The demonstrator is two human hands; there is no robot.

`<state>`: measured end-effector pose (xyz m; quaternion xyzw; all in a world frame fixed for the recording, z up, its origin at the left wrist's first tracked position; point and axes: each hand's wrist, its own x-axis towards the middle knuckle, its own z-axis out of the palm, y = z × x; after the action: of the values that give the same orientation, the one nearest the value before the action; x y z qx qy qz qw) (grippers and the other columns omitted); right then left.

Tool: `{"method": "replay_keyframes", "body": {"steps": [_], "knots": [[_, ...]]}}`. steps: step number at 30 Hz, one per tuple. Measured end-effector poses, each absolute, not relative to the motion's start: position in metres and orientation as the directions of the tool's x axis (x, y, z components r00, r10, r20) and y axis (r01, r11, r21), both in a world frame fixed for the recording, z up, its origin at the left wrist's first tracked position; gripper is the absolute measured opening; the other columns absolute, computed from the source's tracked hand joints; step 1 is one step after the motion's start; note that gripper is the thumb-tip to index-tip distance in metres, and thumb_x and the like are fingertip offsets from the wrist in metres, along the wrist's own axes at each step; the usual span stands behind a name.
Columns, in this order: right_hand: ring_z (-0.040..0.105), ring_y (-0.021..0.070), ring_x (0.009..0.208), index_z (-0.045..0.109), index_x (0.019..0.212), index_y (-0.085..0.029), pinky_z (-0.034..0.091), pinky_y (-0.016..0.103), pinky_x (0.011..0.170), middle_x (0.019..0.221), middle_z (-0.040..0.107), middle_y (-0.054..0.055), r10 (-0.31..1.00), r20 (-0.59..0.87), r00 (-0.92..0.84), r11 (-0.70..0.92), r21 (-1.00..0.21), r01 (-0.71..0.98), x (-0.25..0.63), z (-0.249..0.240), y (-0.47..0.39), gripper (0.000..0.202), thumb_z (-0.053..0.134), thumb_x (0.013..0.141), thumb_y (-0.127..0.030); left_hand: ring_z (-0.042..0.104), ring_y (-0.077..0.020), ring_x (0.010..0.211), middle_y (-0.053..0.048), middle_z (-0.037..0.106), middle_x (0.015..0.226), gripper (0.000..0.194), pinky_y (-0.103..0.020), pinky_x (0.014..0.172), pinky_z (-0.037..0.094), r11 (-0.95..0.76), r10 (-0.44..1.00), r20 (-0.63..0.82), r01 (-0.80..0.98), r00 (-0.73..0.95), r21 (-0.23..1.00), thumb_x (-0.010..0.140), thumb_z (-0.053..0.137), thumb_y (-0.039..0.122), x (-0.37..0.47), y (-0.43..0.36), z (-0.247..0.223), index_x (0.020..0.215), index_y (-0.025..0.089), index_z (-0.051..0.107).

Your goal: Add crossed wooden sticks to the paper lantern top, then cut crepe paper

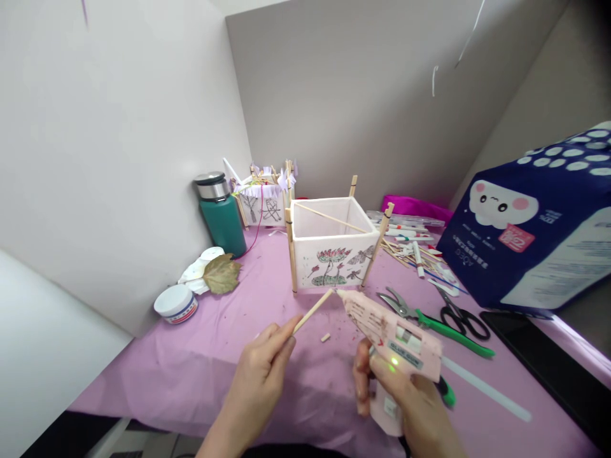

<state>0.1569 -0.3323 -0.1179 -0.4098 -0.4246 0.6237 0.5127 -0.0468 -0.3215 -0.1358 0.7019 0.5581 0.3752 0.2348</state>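
Pinched between thumb and fingers, a thin wooden stick (312, 311) angles up from the left hand (261, 366), its far end close to the nozzle of the pink glue gun (392, 337) that the right hand (398, 388) grips round its handle. Just beyond stands a white box (335, 257) with flower drawings and corner sticks, on a purple cloth (267, 318), with green-handled pruners (449, 329) to its right.
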Motion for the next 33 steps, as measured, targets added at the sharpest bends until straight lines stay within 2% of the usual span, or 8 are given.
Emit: {"method": "replay_keyframes", "body": {"steps": [8,12,14,17,19,24,28,33], "knots": [[0.051,0.0119,0.048,0.059,0.077,-0.018,0.039,0.025,0.051,0.055,0.056,0.0,0.986,-0.07,-0.152,-0.114,-0.946,-0.303,0.156,-0.114,-0.332,0.029,0.06,0.082,-0.046,0.06,-0.0194,0.095,-0.005,0.067,0.086,0.039,-0.026,0.077,0.05,-0.237,0.971,0.215,0.539,0.104,0.809,0.094,0.043,0.038,-0.049,-0.32,-0.136,0.126,0.024,0.061],[0.052,0.0119,0.048,0.059,0.077,-0.018,0.04,0.025,0.051,0.054,0.056,-0.001,0.984,-0.084,-0.155,-0.127,-0.95,-0.287,0.156,-0.114,-0.332,0.031,0.06,0.081,-0.049,0.061,-0.0203,0.097,-0.006,0.069,0.102,0.037,-0.03,0.084,0.049,-0.208,0.978,0.183,0.451,0.099,0.868,0.092,0.047,0.038,-0.049,-0.32,-0.134,0.121,0.024,0.064],[0.052,0.0114,0.048,0.058,0.077,-0.017,0.04,0.024,0.05,0.055,0.056,-0.001,0.983,-0.088,-0.161,-0.132,-0.95,-0.284,0.156,-0.115,-0.333,0.032,0.06,0.081,-0.049,0.061,-0.0203,0.093,-0.005,0.07,0.095,0.037,-0.031,0.085,0.048,-0.178,0.984,0.155,0.403,0.09,0.898,0.091,0.048,0.039,-0.047,-0.32,-0.131,0.12,0.024,0.065],[0.052,0.011,0.048,0.057,0.079,-0.017,0.04,0.024,0.051,0.055,0.057,-0.001,0.983,-0.075,-0.17,-0.122,-0.951,-0.283,0.155,-0.116,-0.333,0.033,0.06,0.081,-0.049,0.056,-0.0175,0.072,-0.001,0.061,0.064,0.04,-0.028,0.07,0.048,-0.101,0.994,0.078,0.356,0.08,0.929,0.09,0.049,0.041,-0.045,-0.32,-0.127,0.121,0.023,0.065],[0.052,0.0111,0.049,0.057,0.08,-0.016,0.041,0.024,0.052,0.055,0.057,-0.001,0.982,-0.07,-0.173,-0.118,-0.952,-0.283,0.155,-0.117,-0.333,0.033,0.06,0.082,-0.049,0.047,-0.0137,0.059,0.002,0.05,0.054,0.042,-0.024,0.057,0.042,-0.053,0.996,0.027,0.332,0.082,0.942,0.09,0.049,0.044,-0.045,-0.32,-0.126,0.123,0.022,0.063],[0.052,0.0105,0.049,0.057,0.079,-0.017,0.04,0.023,0.052,0.054,0.056,-0.001,0.98,-0.066,-0.188,-0.117,-0.955,-0.272,0.155,-0.118,-0.332,0.032,0.059,0.083,-0.049,0.03,-0.0083,0.053,0.005,0.036,0.058,0.047,-0.02,0.047,0.024,0.061,0.988,-0.089,0.207,0.129,0.976,0.089,0.049,0.048,-0.045,-0.321,-0.13,0.126,0.02,0.06],[0.052,0.0106,0.049,0.057,0.079,-0.017,0.041,0.024,0.054,0.054,0.056,-0.001,0.981,-0.07,-0.18,-0.117,-0.956,-0.267,0.155,-0.117,-0.332,0.031,0.059,0.083,-0.048,0.029,-0.0069,0.052,0.005,0.037,0.061,0.043,-0.018,0.046,0.02,0.147,0.973,-0.159,0.081,0.169,0.986,0.091,0.047,0.048,-0.044,-0.323,-0.13,0.121,0.02,0.058],[0.053,0.0113,0.05,0.057,0.079,-0.016,0.042,0.024,0.053,0.056,0.056,-0.001,0.978,-0.084,-0.191,-0.131,-0.96,-0.249,0.154,-0.114,-0.332,0.035,0.06,0.081,-0.051,0.028,-0.005,0.048,0.006,0.041,0.057,0.029,-0.017,0.043,0.017,0.192,0.954,-0.173,-0.055,0.246,0.98,0.091,0.049,0.045,-0.039,-0.325,-0.128,0.099,0.019,0.059]]}}
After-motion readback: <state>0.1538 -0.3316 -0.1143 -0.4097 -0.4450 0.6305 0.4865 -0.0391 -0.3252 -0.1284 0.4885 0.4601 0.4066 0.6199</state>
